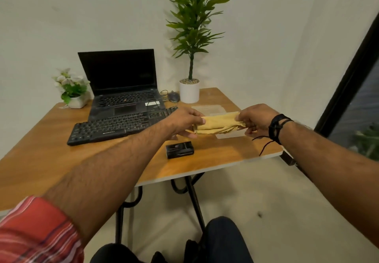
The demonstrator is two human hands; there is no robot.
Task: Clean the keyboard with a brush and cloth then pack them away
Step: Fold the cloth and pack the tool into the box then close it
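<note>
While the keyboard (121, 126) lies left of centre on the table (51, 139), the 2 hands hold a folded yellow cloth (218, 123) right of centre, above a clear container (230, 134): left hand (185, 122) pinches its left end, right hand (256, 120) grips its right end.

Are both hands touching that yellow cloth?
Touching. The head view shows the left hand and right hand each pinching an end of the yellow cloth.

Both arms extend forward. Left hand (185, 124) and right hand (256, 120) face each other, fingers curled, each pinching one end of the cloth (219, 124).
</note>
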